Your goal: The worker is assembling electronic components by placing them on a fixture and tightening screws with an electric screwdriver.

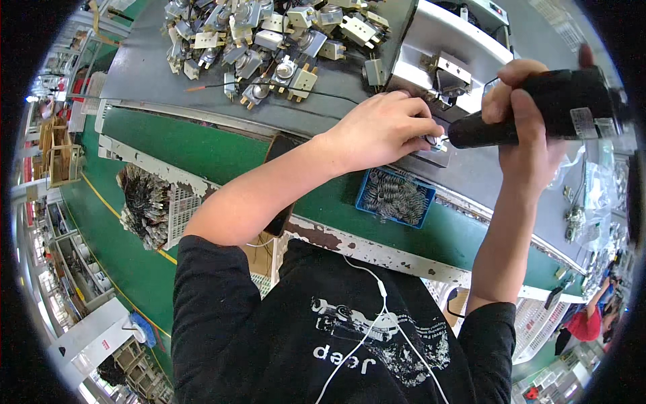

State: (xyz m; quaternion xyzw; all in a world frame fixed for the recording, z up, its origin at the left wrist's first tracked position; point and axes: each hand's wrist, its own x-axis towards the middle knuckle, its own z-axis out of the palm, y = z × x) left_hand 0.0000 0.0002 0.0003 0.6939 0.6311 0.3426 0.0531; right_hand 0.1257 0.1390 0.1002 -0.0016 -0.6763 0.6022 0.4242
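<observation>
My right hand (528, 114) grips a black power screwdriver (568, 101), held nearly level and pointing left. Its tip meets a small metal part (437, 143) at the fingertips of my left hand (390, 128). The left fingers are bent and pressed together over that spot, so most of what they pinch is hidden. Just beyond the hands stands a shiny metal fixture (427, 50), with a white block part on a metal bracket (452, 74) seated on it. A similar loose part (374, 73) sits beside the fixture's left side.
A heap of white and metal electrical parts (269, 40) covers the far left of the grey bench (138, 71). A black wire (323, 93) runs from it toward my left hand. Nearer me, a blue tray (428, 209) holds metal coil springs (397, 196). Plastic bags (595, 195) lie right.
</observation>
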